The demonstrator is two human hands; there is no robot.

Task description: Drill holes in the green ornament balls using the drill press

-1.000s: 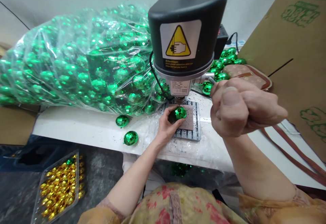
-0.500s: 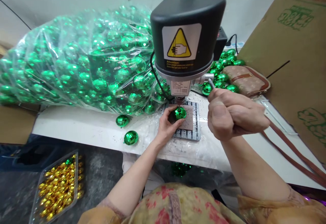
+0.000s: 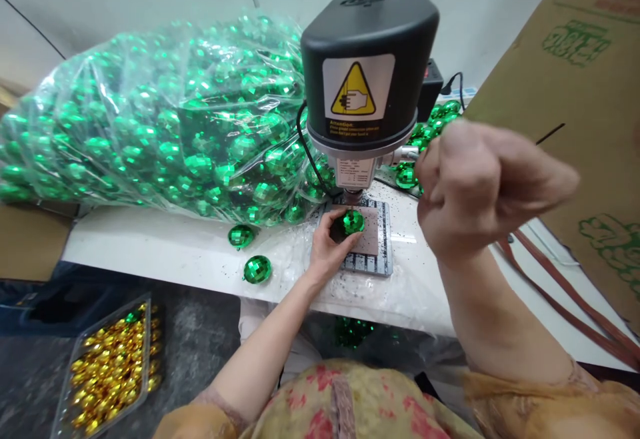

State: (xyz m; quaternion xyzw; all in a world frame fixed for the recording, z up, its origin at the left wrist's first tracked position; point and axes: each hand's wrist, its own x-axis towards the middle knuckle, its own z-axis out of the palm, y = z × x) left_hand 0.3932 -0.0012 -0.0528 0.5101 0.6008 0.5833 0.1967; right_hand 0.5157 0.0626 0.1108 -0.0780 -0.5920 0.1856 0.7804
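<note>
My left hand pinches a shiny green faceted bauble between thumb and fingers. The bauble rests on the pinkish square pad of the drill press base, just below and in front of the chuck. Above it stands the black bench drill press with a yellow warning label. My right hand is a fist at the machine's right side, closed round the feed lever; the grip hides most of the lever. Two loose green baubles, one nearer and one farther, lie left of the base.
A big clear bag of green baubles fills the table's left back. More green baubles sit behind my right hand, beside a cardboard box. Brown straps lie at right. A clear tub of gold baubles stands lower left.
My right fist has come up and to the right, nearer the camera, with the lever. My left hand and the bauble have stayed nearly in place.
</note>
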